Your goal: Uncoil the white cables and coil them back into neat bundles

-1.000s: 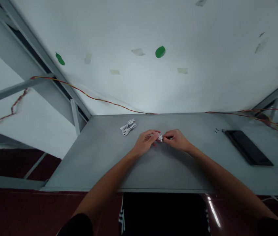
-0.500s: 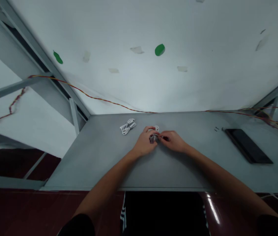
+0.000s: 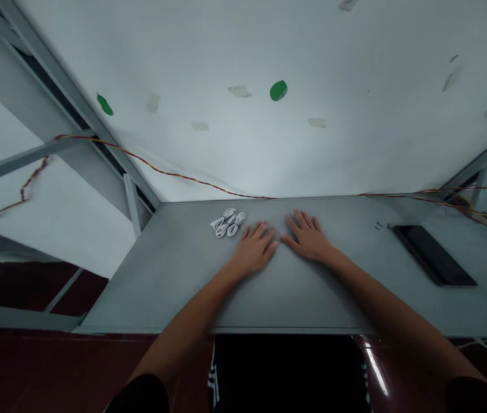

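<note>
Our left hand (image 3: 254, 248) and right hand (image 3: 307, 235) lie flat and empty on the grey worktop (image 3: 286, 304), a little apart, with the fingers (image 3: 301, 219) spread wide and holding nothing. The small bundles of white cable (image 3: 228, 222) sit at eleven o'clock from the left hand, just beside its fingertips, and we cannot tell whether they touch. That left hand stands between the right hand and the cables. At three o'clock from the right hand, well apart, lies a flat black device (image 3: 435, 255), with two tiny dark bits (image 3: 380, 226) near its left end. Red-and-yellow wires (image 3: 183, 178) run along the wall (image 3: 243, 155) behind the worktop at twelve o'clock, which also bears green patches (image 3: 278, 90) and scraps of tape (image 3: 200, 126). A grey metal strut (image 3: 131, 203) rises at the worktop's far left corner, at ten o'clock.
</note>
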Motion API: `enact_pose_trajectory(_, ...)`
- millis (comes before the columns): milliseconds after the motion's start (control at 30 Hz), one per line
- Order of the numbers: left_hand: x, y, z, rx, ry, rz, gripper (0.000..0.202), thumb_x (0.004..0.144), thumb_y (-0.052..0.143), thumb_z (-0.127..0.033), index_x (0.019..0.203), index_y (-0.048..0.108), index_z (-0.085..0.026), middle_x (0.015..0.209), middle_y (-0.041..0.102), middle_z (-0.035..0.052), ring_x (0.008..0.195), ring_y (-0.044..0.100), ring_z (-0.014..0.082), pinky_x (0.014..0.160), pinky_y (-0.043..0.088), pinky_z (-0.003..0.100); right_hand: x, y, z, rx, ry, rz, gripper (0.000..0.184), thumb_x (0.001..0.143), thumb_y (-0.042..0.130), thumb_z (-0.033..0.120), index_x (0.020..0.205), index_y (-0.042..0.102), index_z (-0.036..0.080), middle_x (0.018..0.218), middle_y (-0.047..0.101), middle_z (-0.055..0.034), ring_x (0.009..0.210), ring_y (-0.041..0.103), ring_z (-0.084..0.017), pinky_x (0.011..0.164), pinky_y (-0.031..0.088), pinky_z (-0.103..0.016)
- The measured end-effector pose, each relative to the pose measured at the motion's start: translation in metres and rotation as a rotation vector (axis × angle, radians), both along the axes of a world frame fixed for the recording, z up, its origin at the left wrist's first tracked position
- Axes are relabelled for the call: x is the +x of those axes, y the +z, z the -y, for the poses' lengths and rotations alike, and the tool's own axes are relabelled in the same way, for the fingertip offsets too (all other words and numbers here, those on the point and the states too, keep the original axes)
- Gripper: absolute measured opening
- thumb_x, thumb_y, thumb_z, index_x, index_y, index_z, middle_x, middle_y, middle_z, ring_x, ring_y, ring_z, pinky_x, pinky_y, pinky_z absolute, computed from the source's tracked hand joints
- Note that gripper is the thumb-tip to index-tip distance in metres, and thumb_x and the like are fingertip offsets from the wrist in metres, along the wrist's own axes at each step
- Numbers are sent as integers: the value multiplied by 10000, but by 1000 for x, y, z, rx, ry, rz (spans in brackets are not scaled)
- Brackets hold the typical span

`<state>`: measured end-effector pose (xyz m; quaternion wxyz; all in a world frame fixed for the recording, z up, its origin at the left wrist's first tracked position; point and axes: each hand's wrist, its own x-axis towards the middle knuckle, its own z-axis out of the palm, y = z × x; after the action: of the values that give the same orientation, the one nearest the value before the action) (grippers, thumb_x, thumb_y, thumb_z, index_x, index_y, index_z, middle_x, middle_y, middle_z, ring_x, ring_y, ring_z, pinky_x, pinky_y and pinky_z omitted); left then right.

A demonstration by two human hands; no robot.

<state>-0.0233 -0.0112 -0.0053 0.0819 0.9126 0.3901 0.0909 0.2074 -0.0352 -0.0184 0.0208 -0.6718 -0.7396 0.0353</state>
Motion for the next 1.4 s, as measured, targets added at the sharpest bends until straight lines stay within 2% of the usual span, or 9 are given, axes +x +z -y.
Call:
enact_pose_trajectory(67, 5, -6, 3, -67, 2, -65, 615, 1112, 282, -478, 1632, 431, -186, 1728, 336, 130, 1610, 298, 314, 1303, 253, 601, -2, -3, -1, -85, -14, 16, 846, 1041, 213, 728, 1712, 277, 216, 1779, 153, -154, 1645, 149, -370, 1293, 123, -648)
enact_pose_trajectory(167, 7, -10, 1, -107, 27, -119, 653, 1108, 239, -495, 1676, 345, -190, 1758, 251, 108, 1636, 226, 311, 1318, 194, 610, -4, -4, -2, -115, -1, 17, 868, 1034, 174, 745, 1720, 244, 219, 1781, 130, -154, 1647, 133, -371, 1293, 91, -655)
enact_pose_trajectory(400, 19, -7, -14, -137, 55, -177, 662, 1097, 218, -512, 1701, 284, -247, 1775, 198, 57, 1649, 177, 302, 1327, 132, 617, -5, 0, -1, -123, 0, 30, 865, 1041, 154, 728, 1719, 246, 199, 1779, 114, -177, 1644, 130, -390, 1286, 80, -671)
enact_pose_trajectory(767, 24, -12, -21, -90, 64, -115, 631, 1087, 314, -472, 1675, 351, -246, 1752, 280, 86, 1630, 237, 332, 1304, 164, 662, -5, -4, -1, -77, 6, 4, 849, 1049, 151, 714, 1708, 287, 197, 1769, 164, -185, 1637, 159, -400, 1280, 105, -686)
enact_pose_trajectory(1100, 24, -10, -20, -117, 57, -111, 642, 1092, 296, -493, 1680, 339, -240, 1760, 256, 84, 1636, 215, 333, 1310, 136, 660, -2, -6, -2, -107, 7, 3, 856, 1044, 204, 723, 1713, 270, 194, 1776, 130, -183, 1642, 125, -405, 1281, 78, -689)
enact_pose_trajectory(1400, 24, -9, -20, -132, 58, -107, 648, 1091, 295, -498, 1682, 336, -234, 1762, 247, 82, 1638, 207, 335, 1313, 128, 659, 0, -10, -3, -67, 11, -3, 877, 1029, 188, 757, 1706, 297, 210, 1770, 167, -189, 1635, 165, -407, 1275, 97, -695)
